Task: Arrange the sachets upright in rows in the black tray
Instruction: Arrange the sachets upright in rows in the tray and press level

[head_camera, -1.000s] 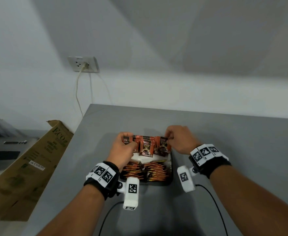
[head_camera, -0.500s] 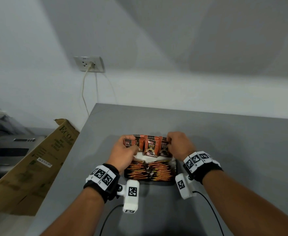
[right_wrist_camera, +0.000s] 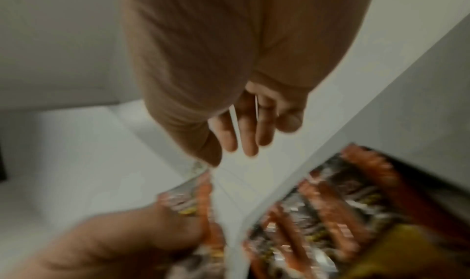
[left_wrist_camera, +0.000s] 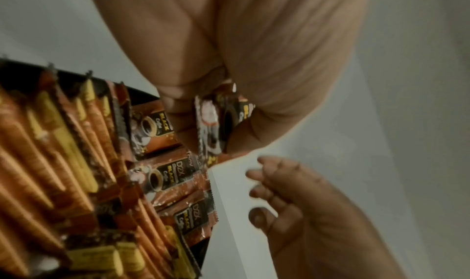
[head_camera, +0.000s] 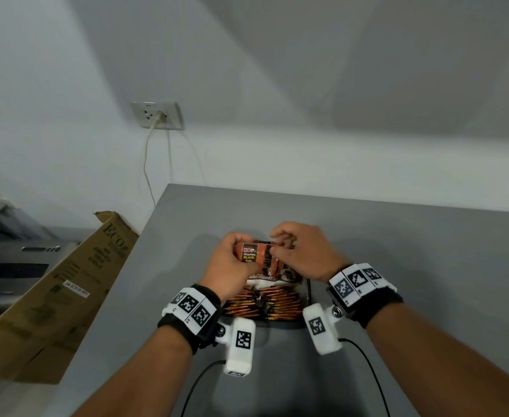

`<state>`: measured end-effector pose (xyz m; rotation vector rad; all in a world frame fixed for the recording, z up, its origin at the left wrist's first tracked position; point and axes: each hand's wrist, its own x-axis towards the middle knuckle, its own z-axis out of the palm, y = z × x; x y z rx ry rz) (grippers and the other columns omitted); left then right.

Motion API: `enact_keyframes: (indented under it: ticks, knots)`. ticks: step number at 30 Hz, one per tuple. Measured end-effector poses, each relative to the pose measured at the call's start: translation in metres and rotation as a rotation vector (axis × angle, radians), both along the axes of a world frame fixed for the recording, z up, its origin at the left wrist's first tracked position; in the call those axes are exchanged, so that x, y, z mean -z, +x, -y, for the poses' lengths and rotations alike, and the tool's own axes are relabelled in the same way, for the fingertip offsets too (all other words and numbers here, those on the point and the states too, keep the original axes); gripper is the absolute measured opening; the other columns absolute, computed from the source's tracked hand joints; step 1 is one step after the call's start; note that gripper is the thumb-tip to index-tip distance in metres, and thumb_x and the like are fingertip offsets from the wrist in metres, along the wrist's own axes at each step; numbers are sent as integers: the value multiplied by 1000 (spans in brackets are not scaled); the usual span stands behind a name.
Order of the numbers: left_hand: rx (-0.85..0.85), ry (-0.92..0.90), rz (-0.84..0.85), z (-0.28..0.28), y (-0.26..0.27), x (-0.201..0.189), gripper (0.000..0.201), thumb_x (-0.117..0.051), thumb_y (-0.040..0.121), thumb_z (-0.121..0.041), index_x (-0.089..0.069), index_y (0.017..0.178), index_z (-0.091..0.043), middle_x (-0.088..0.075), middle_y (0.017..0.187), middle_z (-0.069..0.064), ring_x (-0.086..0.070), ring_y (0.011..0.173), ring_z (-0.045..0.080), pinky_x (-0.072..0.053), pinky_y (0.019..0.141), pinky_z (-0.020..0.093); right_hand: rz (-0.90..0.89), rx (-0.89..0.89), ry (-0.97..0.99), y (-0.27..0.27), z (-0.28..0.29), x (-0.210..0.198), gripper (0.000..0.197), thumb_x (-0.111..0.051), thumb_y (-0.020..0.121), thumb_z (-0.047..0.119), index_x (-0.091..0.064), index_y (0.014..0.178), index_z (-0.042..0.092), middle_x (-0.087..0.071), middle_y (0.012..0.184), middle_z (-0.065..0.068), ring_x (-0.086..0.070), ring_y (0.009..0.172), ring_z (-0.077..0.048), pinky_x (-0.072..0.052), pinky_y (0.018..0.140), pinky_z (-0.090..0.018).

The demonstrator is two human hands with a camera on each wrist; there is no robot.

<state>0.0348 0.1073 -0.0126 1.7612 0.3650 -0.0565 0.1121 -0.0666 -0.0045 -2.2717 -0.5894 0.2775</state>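
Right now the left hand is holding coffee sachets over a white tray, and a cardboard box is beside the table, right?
Not quite: the tray is black, as the head view shows. The rest holds: the left hand grips coffee sachets above it, and a cardboard box leans beside the table.

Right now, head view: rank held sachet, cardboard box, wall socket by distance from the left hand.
1. held sachet: gripped in the left hand, over the tray's far end.
2. cardboard box: left, beside the table.
3. wall socket: up on the back wall.
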Motion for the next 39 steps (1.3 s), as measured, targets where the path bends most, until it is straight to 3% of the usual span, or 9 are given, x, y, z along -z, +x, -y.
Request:
enact_keyframes:
  ticks: [4, 7, 10, 13, 20, 25, 28, 35, 39]
  knots:
    - [46, -18, 29, 1, 3, -1, 60, -79, 68, 1, -53, 116, -24, -71, 103, 15, -71, 91, 35, -58, 84, 53, -23, -127, 33, -3, -20, -19, 15, -73, 81, 12, -74, 88, 25, -74, 77, 8, -69, 69, -5, -59, 68, -24]
    - [-99, 12, 14, -13, 3, 1, 52, -72, 79, 3, -50, 116, -26, -68, 108, 7, -69, 94, 27, -59, 84, 48, 8, -50, 13, 6, -31, -15, 15, -70, 86, 5, -73, 88, 20, -74, 74, 4, -69, 59, -2, -59, 60, -26]
    - [-227, 81, -20, -34, -3, 6, 35, -65, 87, -6, -53, 111, -29, -63, 107, -2, -65, 96, 20, -57, 87, 45, 32, -46, -107, 13, -46, -3, 16, -65, 88, 5, -69, 88, 20, -74, 81, 1, -71, 66, -11, -62, 64, -35]
    - [-245, 126, -31, -48, -11, 10, 31, -57, 88, 0, -55, 107, -25, -63, 101, 0, -62, 95, 20, -51, 86, 36, 6, -41, -206, 16, -54, 8, 21, -60, 86, 0, -66, 86, 19, -72, 83, -2, -71, 72, -22, -62, 67, -43]
    - [-229, 137, -60, -64, -23, 24, 27, -56, 89, -1, -55, 95, -27, -63, 93, 1, -61, 89, 19, -50, 87, 35, -27, -77, -294, 15, -53, 10, 18, -60, 89, 1, -69, 89, 17, -75, 89, 2, -71, 77, -10, -58, 72, -29]
    - [-194, 164, -63, -60, -21, 29, 20, -58, 90, -3, -59, 97, -22, -65, 94, 0, -62, 91, 17, -49, 88, 31, -12, -168, -306, 14, -78, 20, 26, -58, 88, -2, -68, 84, 23, -72, 87, -1, -72, 75, -16, -63, 73, -38]
    - [-188, 167, -73, -61, -22, 30, 19, -58, 90, -3, -60, 96, -21, -66, 95, 1, -63, 92, 17, -49, 90, 32, 46, -167, -370, 13, -89, 25, 29, -57, 87, -3, -74, 92, 21, -70, 97, -3, -69, 83, -22, -60, 79, -37]
    - [-164, 159, -90, -63, -26, 33, 18, -59, 90, -4, -60, 98, -21, -66, 98, 2, -64, 93, 18, -48, 78, 26, 149, -127, -416, 9, -94, 24, 26, -47, 87, -8, -65, 88, 11, -64, 84, -5, -63, 76, -23, -58, 70, -36]
    - [-145, 160, -104, -60, -26, 32, 22, -64, 86, -1, -59, 96, -21, -66, 93, 1, -63, 89, 18, -50, 80, 28, 128, -103, -356, 7, -89, 23, 20, -54, 91, 0, -70, 95, 13, -68, 89, -3, -64, 79, -19, -51, 68, -28]
